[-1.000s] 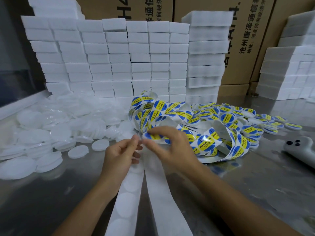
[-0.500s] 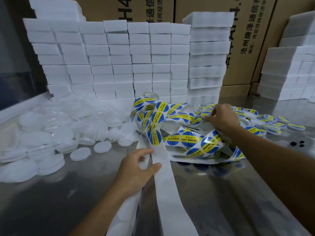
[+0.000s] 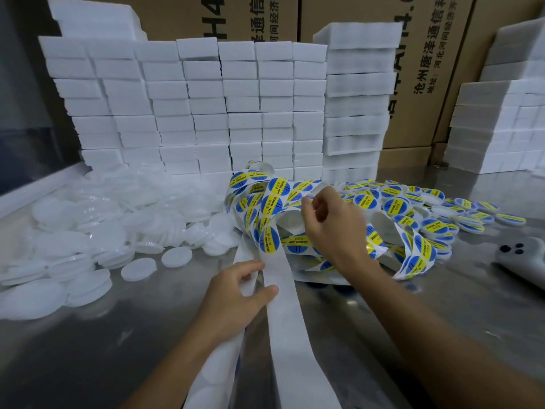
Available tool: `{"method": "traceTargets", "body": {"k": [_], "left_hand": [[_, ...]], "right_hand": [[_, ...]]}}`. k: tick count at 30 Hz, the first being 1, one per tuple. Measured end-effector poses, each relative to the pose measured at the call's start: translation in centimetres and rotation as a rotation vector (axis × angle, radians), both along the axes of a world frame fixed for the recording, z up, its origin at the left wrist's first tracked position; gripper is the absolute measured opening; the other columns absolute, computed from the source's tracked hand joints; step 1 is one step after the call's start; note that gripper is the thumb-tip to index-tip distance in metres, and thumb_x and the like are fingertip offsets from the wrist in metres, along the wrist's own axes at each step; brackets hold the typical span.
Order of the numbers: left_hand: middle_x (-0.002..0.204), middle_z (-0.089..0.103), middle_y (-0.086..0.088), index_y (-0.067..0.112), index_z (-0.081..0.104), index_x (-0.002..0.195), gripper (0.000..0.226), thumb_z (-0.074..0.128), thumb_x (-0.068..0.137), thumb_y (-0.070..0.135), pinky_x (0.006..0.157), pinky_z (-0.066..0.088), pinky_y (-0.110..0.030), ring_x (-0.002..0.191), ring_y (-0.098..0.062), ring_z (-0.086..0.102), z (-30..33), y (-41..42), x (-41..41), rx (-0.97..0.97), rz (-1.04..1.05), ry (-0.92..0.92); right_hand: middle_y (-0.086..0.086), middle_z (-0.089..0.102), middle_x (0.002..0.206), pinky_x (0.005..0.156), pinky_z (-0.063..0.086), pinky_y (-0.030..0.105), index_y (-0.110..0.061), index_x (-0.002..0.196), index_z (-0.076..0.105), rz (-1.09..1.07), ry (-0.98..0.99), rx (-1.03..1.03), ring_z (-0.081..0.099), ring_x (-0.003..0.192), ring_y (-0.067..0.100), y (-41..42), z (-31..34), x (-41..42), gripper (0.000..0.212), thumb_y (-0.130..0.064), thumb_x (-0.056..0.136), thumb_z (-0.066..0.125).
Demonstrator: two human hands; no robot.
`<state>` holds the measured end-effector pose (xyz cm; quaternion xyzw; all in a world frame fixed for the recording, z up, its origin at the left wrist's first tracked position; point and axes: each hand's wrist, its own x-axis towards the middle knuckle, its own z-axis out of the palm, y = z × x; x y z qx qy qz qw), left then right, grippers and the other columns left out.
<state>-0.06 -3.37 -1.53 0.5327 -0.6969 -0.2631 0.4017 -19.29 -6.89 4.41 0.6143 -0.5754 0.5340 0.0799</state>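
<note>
Tall brown cardboard cartons (image 3: 436, 69) printed with black characters close off the back of the scene. In front of them stands a wall of stacked white foam blocks (image 3: 206, 113). The brushed-steel desk (image 3: 88, 349) carries everything else. On its left side lies a wide heap of plain white round plastic lids (image 3: 88, 225), and the nearest few lie loose and flat.

At the middle of the desk lies the sticker strip (image 3: 269, 240), a long ribbon of white backing paper with round blue-and-yellow labels. It sits in a loose tangle, and its stripped, bare end runs toward the person. To the right of the tangle is a scatter of labelled lids (image 3: 460, 211) that already bear the same blue-and-yellow discs.

The left hand (image 3: 236, 296) grips the bare paper just below the first remaining label, with the thumb laid across it and the fingers curled behind. The right hand (image 3: 333, 228) hovers over the tangle with its fingers curled and its thumb and forefinger close together at a loop. Whether they have a label's edge cannot be told from this angle. A pale grey handheld device (image 3: 522, 261) lies apart at the right edge.

The step in hand looks like fetching the next label. The next move probably calls for holding the paper taut with the left hand and peeling one disc cleanly. A plain lid must then come from the heap, and the label should land centred and free of creases.
</note>
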Motion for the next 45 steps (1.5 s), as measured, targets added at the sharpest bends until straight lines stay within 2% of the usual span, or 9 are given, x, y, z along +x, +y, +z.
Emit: {"method": "traceTargets", "body": {"k": [5, 9, 13, 19, 23, 26, 30, 35, 45], "left_hand": [[0.119, 0.065, 0.018, 0.028, 0.065, 0.122, 0.050, 0.080, 0.075, 0.034, 0.073, 0.038, -0.004, 0.101, 0.005, 0.057, 0.0, 0.0, 0.0, -0.007, -0.006, 0.007], [0.117, 0.064, 0.020, 0.030, 0.066, 0.122, 0.050, 0.081, 0.074, 0.036, 0.073, 0.038, -0.006, 0.101, 0.007, 0.057, -0.1, 0.0, 0.2, -0.003, -0.010, 0.004], [0.106, 0.065, 0.025, 0.041, 0.063, 0.108, 0.039, 0.081, 0.075, 0.028, 0.074, 0.044, -0.012, 0.094, 0.006, 0.060, 0.2, 0.2, 0.0, -0.033, 0.028, 0.099], [0.086, 0.075, 0.002, 0.016, 0.068, 0.104, 0.019, 0.068, 0.088, 0.006, 0.062, 0.049, -0.010, 0.072, -0.001, 0.068, 1.4, 0.0, 0.3, 0.052, 0.008, 0.547], [0.077, 0.076, 0.001, 0.012, 0.069, 0.098, 0.018, 0.066, 0.087, -0.001, 0.058, 0.050, -0.012, 0.063, -0.004, 0.068, 1.5, 0.3, 0.5, 0.055, -0.015, 0.679], [0.078, 0.076, -0.003, 0.011, 0.068, 0.100, 0.018, 0.068, 0.085, 0.001, 0.061, 0.053, -0.017, 0.066, -0.008, 0.068, 1.6, 0.2, 0.6, 0.074, 0.010, 0.742], [0.087, 0.076, -0.008, 0.012, 0.067, 0.101, 0.023, 0.070, 0.082, -0.001, 0.072, 0.059, -0.026, 0.077, -0.016, 0.071, 1.7, 0.1, 0.7, 0.106, -0.005, 0.824], [0.084, 0.075, -0.009, 0.010, 0.066, 0.095, 0.029, 0.068, 0.076, -0.012, 0.065, 0.056, -0.021, 0.074, -0.015, 0.072, 1.9, 0.0, 0.8, 0.152, -0.036, 0.938], [0.087, 0.075, -0.008, 0.012, 0.065, 0.098, 0.036, 0.070, 0.064, 0.003, 0.062, 0.057, -0.024, 0.074, -0.016, 0.071, 2.9, 0.4, 0.6, 0.184, -0.153, 1.061]], "right_hand": [[-0.005, 0.068, 0.076, 0.075, 0.045, 0.037, -0.022, 0.103, 0.041, 0.121, 0.232, 0.154, 0.064, 0.073, 0.023, 1.3, -1.9, 2.7, 0.034, -0.051, 0.091, 0.055], [0.000, 0.067, 0.089, 0.082, 0.048, 0.044, -0.018, 0.107, 0.055, 0.252, 0.286, 0.270, 0.063, 0.083, 0.023, 1.4, -2.9, 3.1, 0.018, -0.024, 0.092, 0.062], [-0.010, 0.068, 0.094, 0.079, 0.050, 0.016, -0.018, 0.103, 0.072, 0.419, 0.065, 0.276, 0.059, 0.082, 0.002, 1.8, -3.2, 3.0, 0.017, -0.010, 0.091, 0.065], [-0.029, 0.060, 0.067, 0.066, 0.042, 0.009, -0.030, 0.100, 0.072, 0.650, -0.260, 0.368, 0.055, 0.063, -0.005, 2.3, -2.8, 3.4, 0.029, -0.006, 0.085, 0.072], [-0.016, 0.058, 0.063, 0.064, 0.045, 0.020, -0.018, 0.102, 0.076, 0.664, -0.302, 0.326, 0.048, 0.061, 0.001, 2.4, -2.9, 3.8, 0.018, -0.012, 0.086, 0.075], [0.005, 0.071, 0.083, 0.078, 0.055, 0.035, -0.016, 0.105, 0.076, 0.669, -0.288, 0.300, 0.060, 0.072, 0.012, 2.5, -2.7, 3.8, 0.020, -0.012, 0.085, 0.076], [-0.005, 0.075, 0.100, 0.087, 0.056, 0.032, -0.020, 0.112, 0.073, 0.680, -0.237, 0.309, 0.069, 0.087, 0.013, 2.7, -2.7, 3.8, 0.030, -0.012, 0.083, 0.077], [-0.003, 0.074, 0.089, 0.083, 0.055, 0.037, -0.018, 0.103, 0.077, 0.626, -0.198, 0.211, 0.066, 0.081, 0.022, 2.7, -2.6, 3.9, 0.019, -0.018, 0.085, 0.077], [0.003, 0.055, 0.084, 0.061, 0.050, 0.033, -0.013, 0.104, 0.078, 0.484, 0.176, -0.153, 0.055, 0.068, 0.014, 2.8, -1.8, 3.1, 0.023, -0.025, 0.084, 0.077]]}}
